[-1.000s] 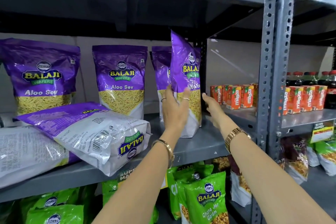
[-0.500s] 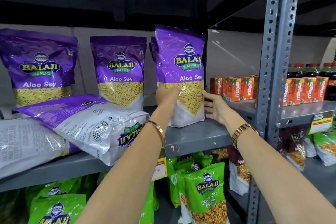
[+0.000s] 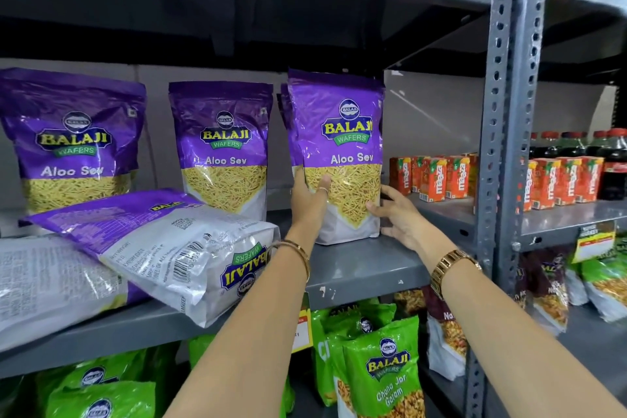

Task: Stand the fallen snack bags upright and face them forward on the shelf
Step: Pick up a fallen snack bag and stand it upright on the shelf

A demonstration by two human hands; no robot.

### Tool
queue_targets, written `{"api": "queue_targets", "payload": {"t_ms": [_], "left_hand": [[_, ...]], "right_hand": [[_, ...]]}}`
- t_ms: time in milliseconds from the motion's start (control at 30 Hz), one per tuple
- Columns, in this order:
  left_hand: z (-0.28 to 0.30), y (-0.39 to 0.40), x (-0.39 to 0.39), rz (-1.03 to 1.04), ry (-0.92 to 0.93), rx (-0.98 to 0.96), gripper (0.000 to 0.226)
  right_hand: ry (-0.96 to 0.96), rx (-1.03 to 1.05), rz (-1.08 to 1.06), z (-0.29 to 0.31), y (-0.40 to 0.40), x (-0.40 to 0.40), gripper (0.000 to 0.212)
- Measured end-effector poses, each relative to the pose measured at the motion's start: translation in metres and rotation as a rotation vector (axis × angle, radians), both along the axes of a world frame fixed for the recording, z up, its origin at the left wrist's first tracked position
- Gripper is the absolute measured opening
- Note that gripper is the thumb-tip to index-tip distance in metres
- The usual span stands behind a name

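A purple Aloo Sev bag (image 3: 342,132) stands upright on the grey shelf (image 3: 366,268), label facing me, with another bag partly hidden behind it. My left hand (image 3: 310,200) grips its lower left edge. My right hand (image 3: 395,214) presses its lower right corner, fingers spread. Two more purple bags stand upright, one at the far left (image 3: 74,139) and one in the middle (image 3: 224,146). A fallen bag (image 3: 169,248) lies back-side up at the front left, resting on another fallen bag (image 3: 51,282).
A grey perforated upright post (image 3: 505,112) bounds the shelf on the right. Beyond it stand orange juice cartons (image 3: 437,176) and dark bottles (image 3: 610,159). Green snack bags (image 3: 386,373) fill the shelf below. The shelf above hangs low over the bags.
The held bag has turned from edge-on to label forward and settled upright on the shelf. My right hand moved in and now touches its lower right corner.
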State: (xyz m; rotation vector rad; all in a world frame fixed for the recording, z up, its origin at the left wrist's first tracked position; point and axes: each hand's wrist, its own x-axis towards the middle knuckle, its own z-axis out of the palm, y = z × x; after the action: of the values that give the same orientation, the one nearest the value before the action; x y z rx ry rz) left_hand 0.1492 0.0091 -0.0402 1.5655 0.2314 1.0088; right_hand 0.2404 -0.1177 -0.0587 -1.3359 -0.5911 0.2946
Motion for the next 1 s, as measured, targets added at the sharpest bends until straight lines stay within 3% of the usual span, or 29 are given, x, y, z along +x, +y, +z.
{"api": "queue_targets", "payload": {"t_ms": [167, 400, 600, 1000], "left_hand": [[-0.004, -0.004, -0.007, -0.074, 0.155, -0.036, 0.061], [-0.005, -0.013, -0.022, -0.11, 0.254, 0.037, 0.071], [-0.011, -0.028, -0.035, -0.166, 0.277, 0.088, 0.086], [-0.014, -0.051, -0.058, -0.206, 0.254, 0.084, 0.092]], "right_hand": [[0.015, -0.021, -0.005, 0.0, 0.001, -0.001, 0.052], [-0.04, 0.038, 0.01, 0.004, -0.006, -0.02, 0.028], [-0.062, 0.016, -0.044, 0.0, -0.027, -0.032, 0.029], [-0.094, 0.033, -0.052, -0.005, -0.053, -0.053, 0.038]]}}
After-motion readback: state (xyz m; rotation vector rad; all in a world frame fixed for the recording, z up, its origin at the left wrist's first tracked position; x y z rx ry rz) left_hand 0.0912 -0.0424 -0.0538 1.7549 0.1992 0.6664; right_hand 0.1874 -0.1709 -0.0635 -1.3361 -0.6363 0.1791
